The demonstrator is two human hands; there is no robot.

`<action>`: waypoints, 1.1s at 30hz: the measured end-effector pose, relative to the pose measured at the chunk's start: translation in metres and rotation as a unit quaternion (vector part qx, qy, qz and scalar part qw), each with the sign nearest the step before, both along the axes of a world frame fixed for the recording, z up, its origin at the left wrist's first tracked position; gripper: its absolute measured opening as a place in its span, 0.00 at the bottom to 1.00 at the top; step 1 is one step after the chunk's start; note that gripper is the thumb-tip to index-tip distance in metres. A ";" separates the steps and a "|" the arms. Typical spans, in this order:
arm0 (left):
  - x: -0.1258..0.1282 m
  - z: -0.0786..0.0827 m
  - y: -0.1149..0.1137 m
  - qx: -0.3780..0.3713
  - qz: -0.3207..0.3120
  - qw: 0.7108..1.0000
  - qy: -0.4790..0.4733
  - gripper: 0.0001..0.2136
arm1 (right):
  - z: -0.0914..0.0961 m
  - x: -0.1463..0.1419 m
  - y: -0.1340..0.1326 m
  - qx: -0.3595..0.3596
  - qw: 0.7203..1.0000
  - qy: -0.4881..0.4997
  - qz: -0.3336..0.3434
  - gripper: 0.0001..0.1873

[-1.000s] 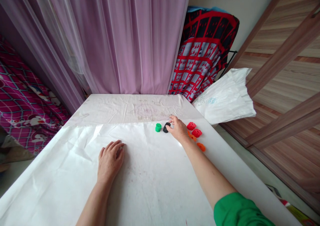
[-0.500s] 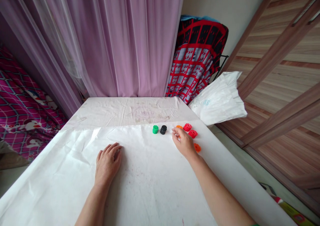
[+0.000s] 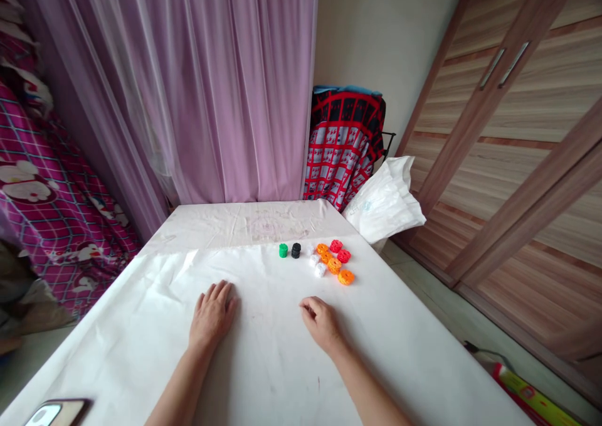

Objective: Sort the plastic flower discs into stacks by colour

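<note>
My left hand (image 3: 212, 316) lies flat on the white table cover (image 3: 263, 376), fingers stretched out and holding nothing. My right hand (image 3: 322, 322) rests knuckles up beside it, with its fingers curled under so that whatever is inside is hidden. Further back stand a small green stack (image 3: 283, 250) and a black stack (image 3: 296, 250) side by side. To their right lies a loose cluster of toothed round pieces: orange (image 3: 346, 277), red (image 3: 343, 256) and white (image 3: 320, 270). Both hands are well short of these pieces.
A phone (image 3: 51, 412) lies at the table's near left corner. A white plastic bag (image 3: 385, 203) sits off the far right corner, with a red patterned blanket (image 3: 343, 143) behind it. Purple curtains (image 3: 211, 87) hang at the back, and a wooden wardrobe (image 3: 517, 131) stands on the right.
My right hand has drawn back from the black stack and the cluster toward me. The white and orange pieces it covered now show. My view rose and shifted; the left hand stayed put.
</note>
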State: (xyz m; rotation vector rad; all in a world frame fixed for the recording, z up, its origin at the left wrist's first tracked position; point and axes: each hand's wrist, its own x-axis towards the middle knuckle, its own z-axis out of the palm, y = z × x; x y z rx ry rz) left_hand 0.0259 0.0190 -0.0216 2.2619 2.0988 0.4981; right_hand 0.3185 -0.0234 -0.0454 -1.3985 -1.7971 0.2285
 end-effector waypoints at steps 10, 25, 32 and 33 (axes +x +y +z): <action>0.020 0.000 -0.062 -0.014 -0.004 1.000 0.026 0.24 | -0.001 -0.005 -0.024 0.005 1.000 0.003 -0.020 0.10; 0.003 -0.013 -0.012 -0.014 -0.033 0.999 0.032 0.28 | 0.000 0.188 0.095 -0.029 0.907 0.348 -0.235 0.38; 0.013 -0.011 0.059 0.046 -0.082 0.993 -0.072 0.26 | 0.013 0.195 0.171 -0.064 0.850 0.511 -0.115 0.48; 0.019 -0.009 0.067 0.040 -0.075 0.993 -0.088 0.26 | 0.015 0.198 0.178 -0.081 0.851 0.510 -0.096 0.48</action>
